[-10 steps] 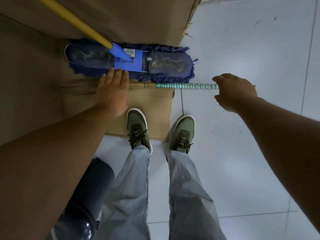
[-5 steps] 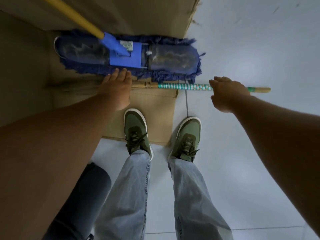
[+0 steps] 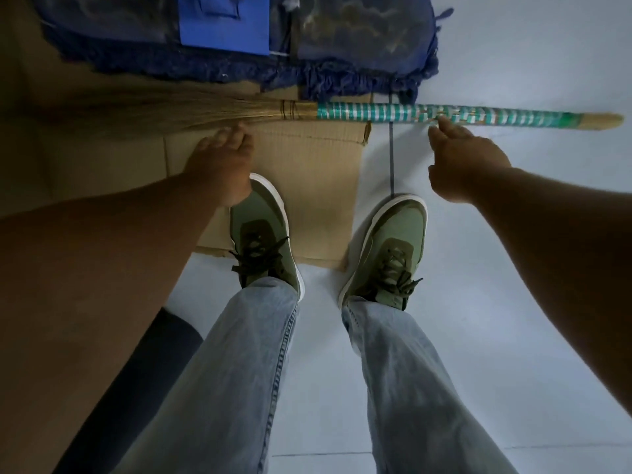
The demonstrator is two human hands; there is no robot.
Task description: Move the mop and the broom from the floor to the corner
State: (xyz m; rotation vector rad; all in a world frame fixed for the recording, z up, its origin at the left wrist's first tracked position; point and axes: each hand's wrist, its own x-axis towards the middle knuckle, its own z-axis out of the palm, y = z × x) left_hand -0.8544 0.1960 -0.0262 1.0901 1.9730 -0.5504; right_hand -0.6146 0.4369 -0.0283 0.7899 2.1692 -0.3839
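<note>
The broom (image 3: 376, 112) lies flat across the floor, straw bristles to the left, its handle wrapped in green and silver bands and pointing right. Just beyond it lies the blue mop head (image 3: 239, 35) with its fringe; its handle is out of frame. My left hand (image 3: 222, 162) hovers just below the bristle end, fingers apart, holding nothing. My right hand (image 3: 461, 159) reaches at the handle's middle, fingertips touching or nearly touching it, not closed around it.
A flattened cardboard sheet (image 3: 307, 172) lies under the bristles and my left shoe (image 3: 263, 241). My right shoe (image 3: 390, 248) stands on the pale tiled floor (image 3: 513, 302). A dark rounded object (image 3: 136, 388) sits at lower left.
The camera has dropped closer to the floor. Both hands have drawn back slightly to the near side of the broom; the broom and mop lie where they were.
</note>
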